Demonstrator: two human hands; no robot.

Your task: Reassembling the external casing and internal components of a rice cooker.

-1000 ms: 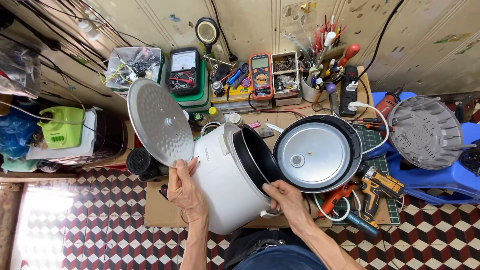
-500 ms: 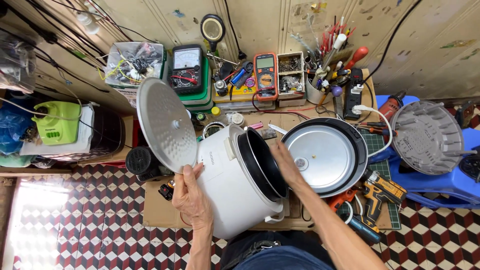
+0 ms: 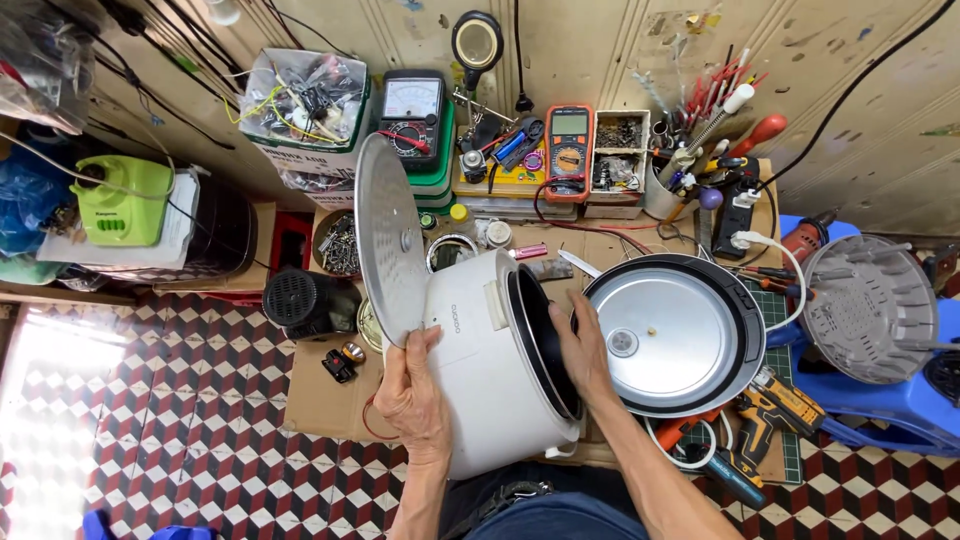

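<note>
My left hand (image 3: 412, 392) grips the disc (image 3: 392, 240) against the cooker (image 3: 490, 372). My right hand (image 3: 585, 350) lies flat, fingers spread, on its rim beside the lid (image 3: 680, 335).

cardboard sheet (image 3: 320, 400) (on the tiled floor (image 3: 180, 450)) bears the white cooker body (image 3: 490, 390) and tools.

Your left hand (image 3: 415, 395) grips the lower edge of a round grey metal base plate (image 3: 390, 238), held on edge against the bottom of the white cylindrical rice cooker body (image 3: 478, 370). The body lies on its side, opening facing right. Your right hand (image 3: 585, 350) rests flat on its dark rim. Hinged lid (image 3: 680, 335) lies open, silver inner face up. An orange digital multimeter (image 3: 569, 150) stands near the wall. Orange-and-black cordless drill (image 3: 775, 405) lies just right of the lid.
</note>
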